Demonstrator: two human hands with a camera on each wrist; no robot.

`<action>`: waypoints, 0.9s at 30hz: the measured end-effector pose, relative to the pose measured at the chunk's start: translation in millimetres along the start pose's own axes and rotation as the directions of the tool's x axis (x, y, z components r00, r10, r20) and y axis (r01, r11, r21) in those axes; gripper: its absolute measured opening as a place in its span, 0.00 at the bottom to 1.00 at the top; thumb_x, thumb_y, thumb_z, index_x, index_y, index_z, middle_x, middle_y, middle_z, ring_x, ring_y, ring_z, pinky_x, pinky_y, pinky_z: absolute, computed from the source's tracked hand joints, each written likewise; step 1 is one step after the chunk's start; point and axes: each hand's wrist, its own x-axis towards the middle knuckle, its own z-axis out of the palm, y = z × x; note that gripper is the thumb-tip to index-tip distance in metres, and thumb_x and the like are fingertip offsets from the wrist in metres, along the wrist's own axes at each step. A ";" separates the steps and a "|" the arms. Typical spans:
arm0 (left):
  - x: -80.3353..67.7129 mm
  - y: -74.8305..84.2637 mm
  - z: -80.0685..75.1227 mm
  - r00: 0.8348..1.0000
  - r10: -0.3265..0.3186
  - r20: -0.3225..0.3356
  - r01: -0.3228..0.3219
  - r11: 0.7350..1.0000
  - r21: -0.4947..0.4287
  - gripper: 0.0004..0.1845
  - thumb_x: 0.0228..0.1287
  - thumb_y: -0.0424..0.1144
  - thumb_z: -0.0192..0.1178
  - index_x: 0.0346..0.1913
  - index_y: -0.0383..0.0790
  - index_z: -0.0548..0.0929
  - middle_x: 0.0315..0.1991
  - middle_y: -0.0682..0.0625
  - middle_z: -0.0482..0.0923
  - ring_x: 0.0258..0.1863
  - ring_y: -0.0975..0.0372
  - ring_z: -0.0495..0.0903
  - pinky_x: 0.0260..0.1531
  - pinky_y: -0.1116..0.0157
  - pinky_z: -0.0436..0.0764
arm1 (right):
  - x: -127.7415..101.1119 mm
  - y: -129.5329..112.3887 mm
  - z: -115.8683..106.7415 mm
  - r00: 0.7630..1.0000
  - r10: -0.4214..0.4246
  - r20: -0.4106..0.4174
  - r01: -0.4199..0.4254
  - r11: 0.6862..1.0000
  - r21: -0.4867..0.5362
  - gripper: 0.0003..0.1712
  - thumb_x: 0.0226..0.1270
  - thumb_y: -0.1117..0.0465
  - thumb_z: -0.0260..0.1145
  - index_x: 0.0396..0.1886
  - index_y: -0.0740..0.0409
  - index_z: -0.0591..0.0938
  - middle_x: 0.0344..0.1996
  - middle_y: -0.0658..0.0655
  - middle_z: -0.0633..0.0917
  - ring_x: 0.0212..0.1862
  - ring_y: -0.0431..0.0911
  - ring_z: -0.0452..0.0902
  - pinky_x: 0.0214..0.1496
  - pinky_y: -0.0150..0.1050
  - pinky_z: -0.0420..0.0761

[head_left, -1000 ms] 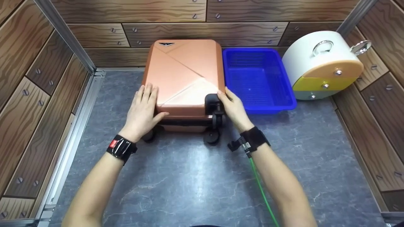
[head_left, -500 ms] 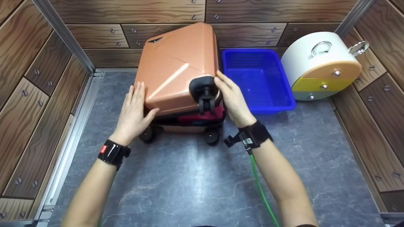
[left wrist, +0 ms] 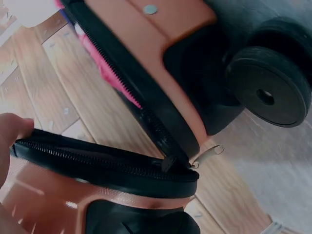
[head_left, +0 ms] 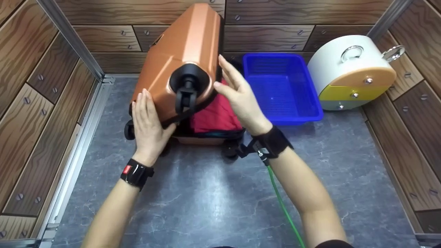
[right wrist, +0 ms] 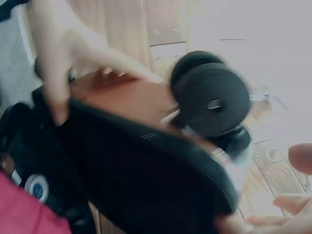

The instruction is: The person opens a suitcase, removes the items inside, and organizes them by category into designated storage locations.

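Observation:
A copper-coloured hard-shell suitcase stands partly unzipped, its lid tilted up toward the left. Red cloth shows in the lower half. My left hand holds the lid's near left corner, fingers along the outside and thumb over the zipped rim. Beside the lid's raised right edge is my right hand, fingers extended. In the right wrist view its fingertips touch or nearly touch that edge, and the thumb is apart. A zipper pull hangs by the corner in the left wrist view.
A blue plastic basket stands directly right of the suitcase. Farther right is a white rounded drawer box with orange, yellow and grey-green fronts. Wood-patterned walls enclose the grey floor. A green cable trails from my right wrist.
The suitcase lid has swung up and tilted to the left, exposing the red cloth inside. My right hand has moved up and left with the lid's edge; my left hand stays at the near left corner.

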 end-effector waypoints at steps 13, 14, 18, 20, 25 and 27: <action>12.7 -33.7 -26.3 0.938 -0.345 -0.045 0.306 0.880 -0.363 0.63 0.50 0.46 0.81 0.82 0.40 0.48 0.78 0.43 0.54 0.76 0.60 0.55 0.75 0.61 0.54 | -35.3 110.9 -71.5 0.856 0.305 0.417 0.283 0.398 -0.873 0.23 0.74 0.52 0.66 0.62 0.59 0.84 0.62 0.58 0.83 0.67 0.53 0.75 0.69 0.50 0.73; 13.2 -36.8 -28.0 0.926 -0.376 -0.039 0.333 0.860 -0.386 0.64 0.50 0.45 0.81 0.82 0.41 0.48 0.78 0.44 0.53 0.76 0.61 0.54 0.75 0.63 0.53 | -39.4 117.1 -75.9 0.842 0.315 0.437 0.317 0.366 -0.875 0.22 0.73 0.53 0.67 0.60 0.59 0.84 0.62 0.59 0.83 0.67 0.54 0.75 0.69 0.51 0.72; 16.7 -46.1 -38.6 0.888 -0.460 -0.012 0.398 0.780 -0.483 0.65 0.51 0.40 0.80 0.82 0.38 0.44 0.80 0.42 0.48 0.77 0.63 0.51 0.75 0.67 0.49 | -51.6 135.8 -87.2 0.831 0.264 0.490 0.408 0.309 -0.859 0.19 0.69 0.61 0.70 0.58 0.59 0.86 0.60 0.58 0.84 0.69 0.54 0.73 0.72 0.50 0.69; 18.7 -47.1 -47.4 0.865 -0.502 0.014 0.435 0.735 -0.521 0.64 0.53 0.38 0.79 0.82 0.38 0.42 0.81 0.43 0.45 0.77 0.65 0.49 0.75 0.69 0.47 | -55.6 141.2 -90.1 0.836 0.209 0.507 0.439 0.297 -0.848 0.18 0.67 0.64 0.71 0.56 0.57 0.88 0.57 0.58 0.86 0.67 0.55 0.75 0.71 0.50 0.70; 16.4 -51.4 -65.2 0.816 -0.574 0.067 0.488 0.622 -0.612 0.61 0.58 0.37 0.75 0.83 0.40 0.40 0.82 0.49 0.45 0.76 0.68 0.50 0.73 0.70 0.52 | -61.7 148.3 -92.1 0.848 0.107 0.519 0.476 0.275 -0.835 0.17 0.67 0.65 0.72 0.55 0.52 0.89 0.54 0.60 0.87 0.63 0.57 0.79 0.67 0.52 0.75; 12.0 -57.8 -67.5 0.803 -0.591 0.083 0.498 0.587 -0.639 0.61 0.60 0.39 0.74 0.83 0.43 0.39 0.82 0.51 0.44 0.76 0.67 0.51 0.72 0.68 0.55 | -62.9 149.8 -91.4 0.849 0.088 0.521 0.484 0.269 -0.833 0.16 0.68 0.64 0.71 0.55 0.52 0.89 0.53 0.59 0.87 0.62 0.56 0.80 0.66 0.52 0.76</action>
